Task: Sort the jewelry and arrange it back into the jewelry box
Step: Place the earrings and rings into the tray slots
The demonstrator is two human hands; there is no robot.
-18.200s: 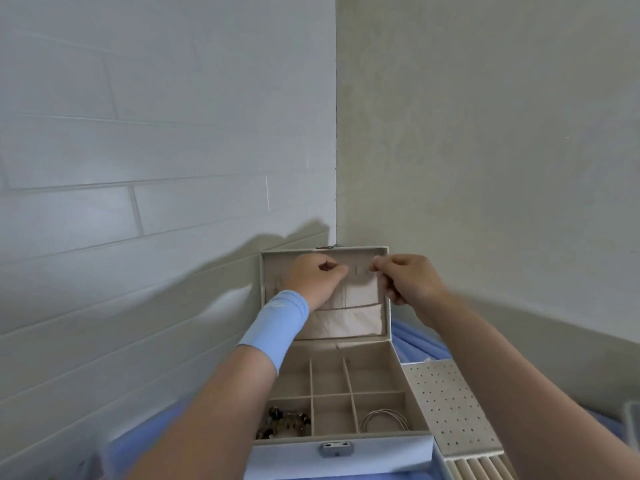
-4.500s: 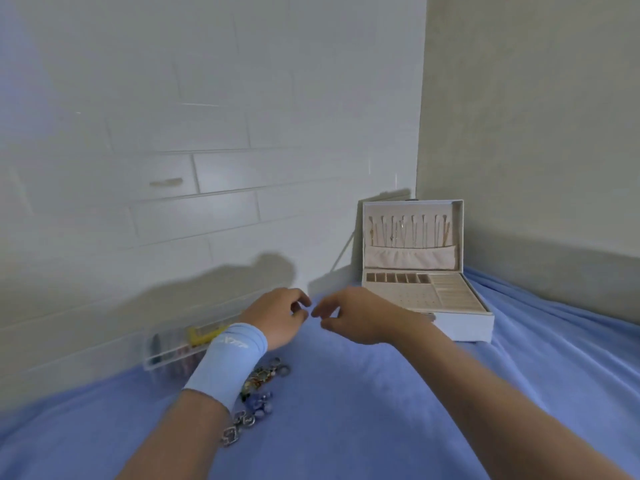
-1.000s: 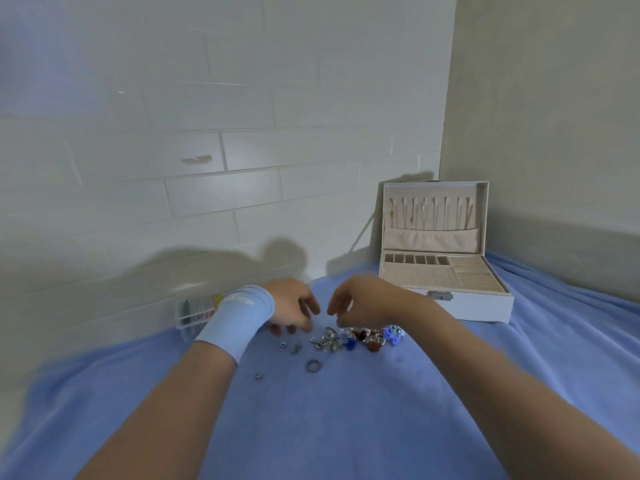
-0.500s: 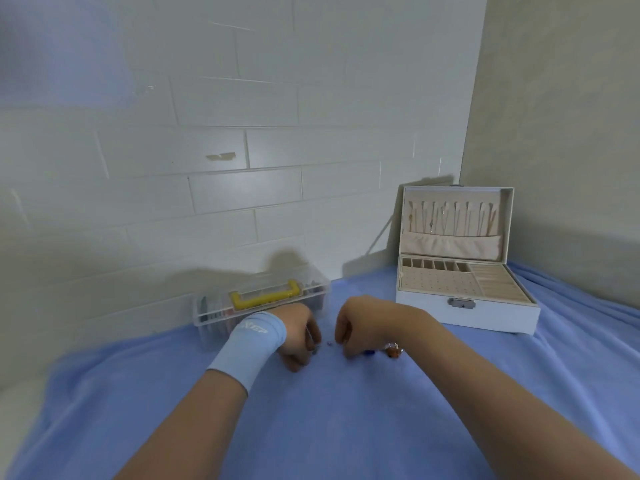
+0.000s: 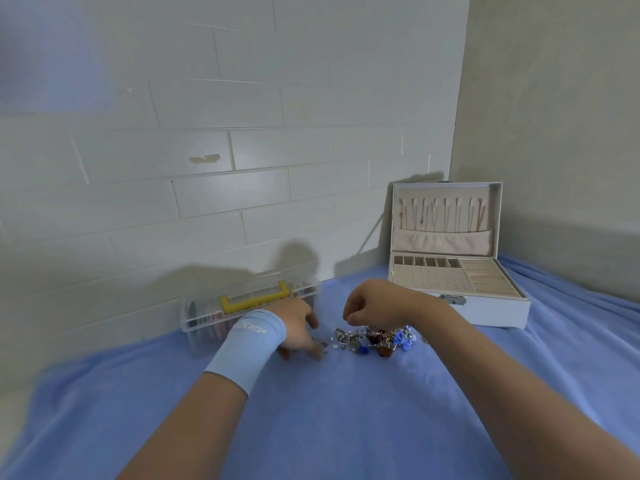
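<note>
A blue blanket carries everything before you. The jewelry box stands open at its far right corner, lid upright by the wall. A clear plastic case with a yellow handle sits along the far edge. Your left hand reaches down, fingertips on the blanket among small silver pieces; I cannot tell whether its grip has one. Your right hand hangs curled above the jewelry pile; what its grip holds, if anything, is hidden.
</note>
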